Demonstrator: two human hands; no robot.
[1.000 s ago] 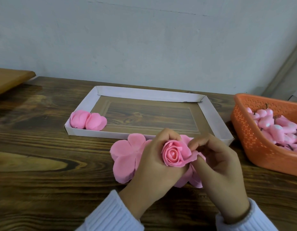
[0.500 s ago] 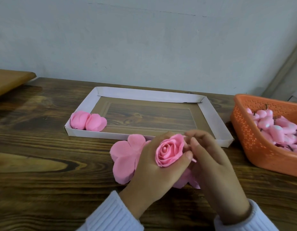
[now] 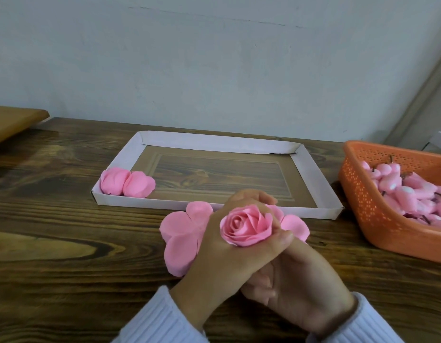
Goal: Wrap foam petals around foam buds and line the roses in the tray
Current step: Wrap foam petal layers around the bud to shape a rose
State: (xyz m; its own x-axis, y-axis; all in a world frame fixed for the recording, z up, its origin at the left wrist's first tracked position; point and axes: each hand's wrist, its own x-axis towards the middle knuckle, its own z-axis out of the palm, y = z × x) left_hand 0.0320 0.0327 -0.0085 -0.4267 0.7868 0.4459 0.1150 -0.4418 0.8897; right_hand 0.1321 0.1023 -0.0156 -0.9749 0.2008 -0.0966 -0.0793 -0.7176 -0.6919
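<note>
Pink foam rose (image 3: pixel 246 225) was held just in front of the white cardboard tray (image 3: pixel 214 142), left hand (image 3: pixel 226 256) with fingers curled round it, right hand (image 3: pixel 301 280) tucked beneath, its grip impossible to tell.

Our left hand (image 3: pixel 229 251) comes in from lower left, white left sleeve (image 3: pixel 162 320) at the wrist, back of hand up. Fingers curl round the far side of the rose (image 3: pixel 246 225), thumb lies along its near side; bloom faces up. Our right hand (image 3: pixel 303 283) is tucked under the left and touches it, wrist in from lower right. Its fingers curl in beneath the left palm. Can't tell whether they hold anything.
</note>
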